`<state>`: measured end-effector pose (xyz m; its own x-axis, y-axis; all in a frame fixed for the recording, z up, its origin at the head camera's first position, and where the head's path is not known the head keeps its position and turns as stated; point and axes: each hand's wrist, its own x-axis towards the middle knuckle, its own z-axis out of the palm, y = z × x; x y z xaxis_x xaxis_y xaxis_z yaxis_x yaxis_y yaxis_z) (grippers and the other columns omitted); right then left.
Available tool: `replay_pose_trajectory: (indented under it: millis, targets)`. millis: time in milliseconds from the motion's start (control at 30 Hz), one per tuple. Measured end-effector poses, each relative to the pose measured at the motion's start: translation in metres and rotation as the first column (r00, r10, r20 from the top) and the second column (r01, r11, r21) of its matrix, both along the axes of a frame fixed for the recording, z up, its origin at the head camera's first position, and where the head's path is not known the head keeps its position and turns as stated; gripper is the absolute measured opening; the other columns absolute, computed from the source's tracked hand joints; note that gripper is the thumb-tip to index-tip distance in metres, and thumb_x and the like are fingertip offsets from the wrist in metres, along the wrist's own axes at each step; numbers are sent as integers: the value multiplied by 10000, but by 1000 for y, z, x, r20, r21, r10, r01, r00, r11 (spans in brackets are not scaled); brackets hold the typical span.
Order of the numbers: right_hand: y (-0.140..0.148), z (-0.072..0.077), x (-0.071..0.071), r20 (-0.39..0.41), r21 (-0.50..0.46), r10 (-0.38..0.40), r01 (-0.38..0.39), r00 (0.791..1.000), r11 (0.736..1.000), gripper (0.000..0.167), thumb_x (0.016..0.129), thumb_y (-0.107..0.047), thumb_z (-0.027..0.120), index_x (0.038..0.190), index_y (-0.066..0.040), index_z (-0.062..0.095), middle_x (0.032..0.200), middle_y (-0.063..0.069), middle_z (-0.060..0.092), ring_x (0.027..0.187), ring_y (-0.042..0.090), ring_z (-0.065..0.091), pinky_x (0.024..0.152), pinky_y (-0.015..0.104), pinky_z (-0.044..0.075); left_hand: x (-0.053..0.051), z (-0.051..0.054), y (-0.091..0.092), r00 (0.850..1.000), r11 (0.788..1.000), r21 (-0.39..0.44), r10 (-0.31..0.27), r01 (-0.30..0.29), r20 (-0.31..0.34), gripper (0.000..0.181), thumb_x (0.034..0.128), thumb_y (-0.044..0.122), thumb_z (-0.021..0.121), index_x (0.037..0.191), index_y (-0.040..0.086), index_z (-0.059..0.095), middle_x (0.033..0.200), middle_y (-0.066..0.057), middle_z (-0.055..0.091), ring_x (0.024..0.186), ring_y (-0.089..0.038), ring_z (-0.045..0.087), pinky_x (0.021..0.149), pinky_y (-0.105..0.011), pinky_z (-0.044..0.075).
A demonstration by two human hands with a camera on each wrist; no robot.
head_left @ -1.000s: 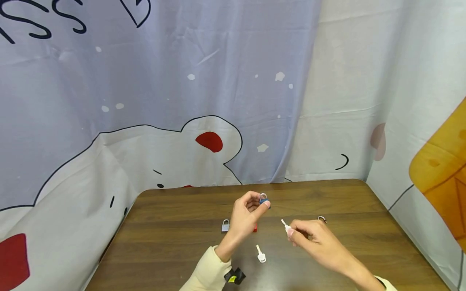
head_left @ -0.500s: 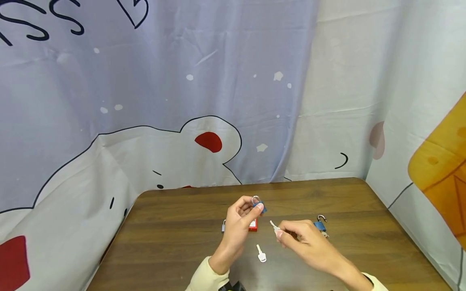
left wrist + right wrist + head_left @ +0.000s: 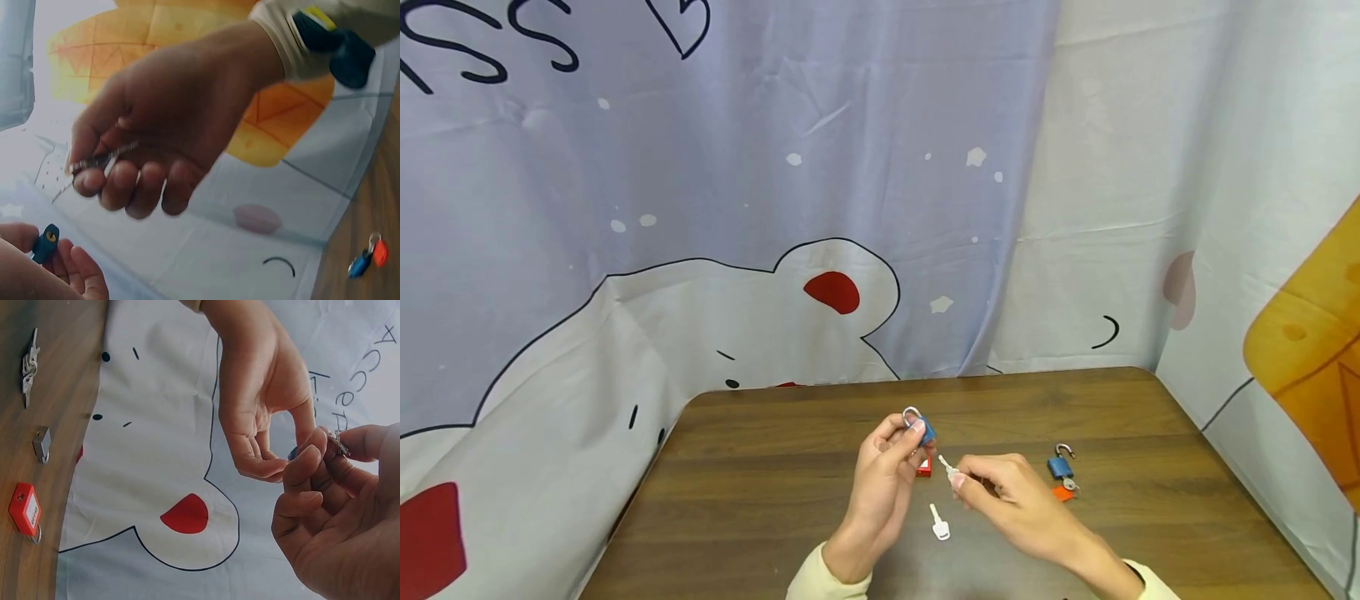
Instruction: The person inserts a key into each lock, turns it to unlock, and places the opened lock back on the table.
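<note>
In the head view the left hand [image 3: 874, 493] holds a small blue padlock [image 3: 928, 432] by thumb and fingers above the table, its shackle upward. Just right of it, the right hand [image 3: 1026, 506] pinches a silver key [image 3: 949, 467], its tip close below the padlock and apart from it. The left wrist view shows the held padlock [image 3: 46, 244] with its keyhole facing the right hand [image 3: 169, 106]. From the right wrist view, the left hand [image 3: 262, 394] mostly hides the padlock, beside the keys [image 3: 339, 445] in the right fingers.
Silver keys [image 3: 29, 372], a grey padlock [image 3: 42, 444] and a red padlock [image 3: 25, 509] lie on the wooden table [image 3: 760, 500]. At the right, another blue padlock [image 3: 1060, 468] has its shackle open, beside an orange tag [image 3: 1063, 493]. Printed cloth [image 3: 700, 167] hangs behind.
Both hands have moved left, and the key is nearer the held padlock, which has tilted. The blue padlock at the right and its orange tag have come out from behind the right hand.
</note>
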<state>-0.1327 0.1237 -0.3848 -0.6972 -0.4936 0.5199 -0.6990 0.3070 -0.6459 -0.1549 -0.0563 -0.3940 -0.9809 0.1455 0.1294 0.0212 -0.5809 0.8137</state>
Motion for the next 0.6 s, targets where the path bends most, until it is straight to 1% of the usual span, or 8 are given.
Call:
replay_pose_trajectory:
  millis: [133,333,467,600]
  targets:
    - [-4,0,0,18,-9,7,-7,1000,1000,310,982,-86,552,752,-294,546,635,-181,451,550,-65,369,467,144,331,4,2,0,1000,999,42,-7,6,19,85,929,128,636,897,153,562,896,65,580,832,-78,578,814,-211,491]
    - [-8,-1,-1,30,-22,8,-8,1000,1000,312,993,-100,541,752,-298,547,635,-173,456,554,-58,378,473,150,341,9,2,0,1000,998,67,-10,8,30,102,941,117,612,867,165,561,895,75,562,834,-76,573,821,-206,475]
    - [-11,-1,-3,34,-27,3,-2,999,1000,314,997,-113,539,743,-298,541,633,-177,454,552,-57,375,472,152,342,12,2,1,999,997,70,-27,24,29,110,950,110,596,870,178,564,880,85,569,824,-67,560,766,-196,438]
    - [-12,-1,-4,23,-30,1,0,1000,1000,313,993,-106,542,739,-290,540,643,-178,473,560,-57,383,479,148,349,15,2,2,999,997,73,-25,23,34,115,951,105,595,870,186,582,860,90,578,801,-57,554,742,-206,416]
